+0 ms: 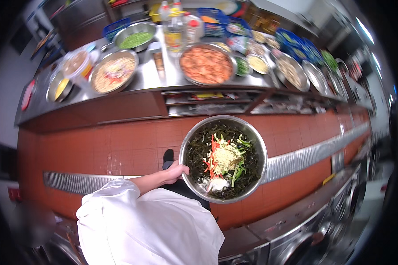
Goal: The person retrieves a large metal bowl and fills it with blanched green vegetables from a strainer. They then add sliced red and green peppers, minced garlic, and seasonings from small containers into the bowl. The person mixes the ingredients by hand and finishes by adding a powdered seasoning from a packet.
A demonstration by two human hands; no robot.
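Note:
My left hand [176, 172] grips the left rim of a large round steel bowl [264, 165], held above the red tiled floor. Dark shredded seaweed [199, 145] fills the bowl. On top lie chopped garlic [226, 156], red pepper strips [213, 152], green pepper strips [240, 170] and a small heap of white powder [218, 184]. The bowl stays roughly level, with its contents facing up. My right hand is out of view.
A steel counter [146, 78] runs across the front, with a bowl of reddish food [206, 64], a bowl of pale food [114, 71], bottles [174, 33] and blue baskets [214, 20]. A metal drain grating [305, 159] crosses the floor. Stoves [292, 245] stand at lower right.

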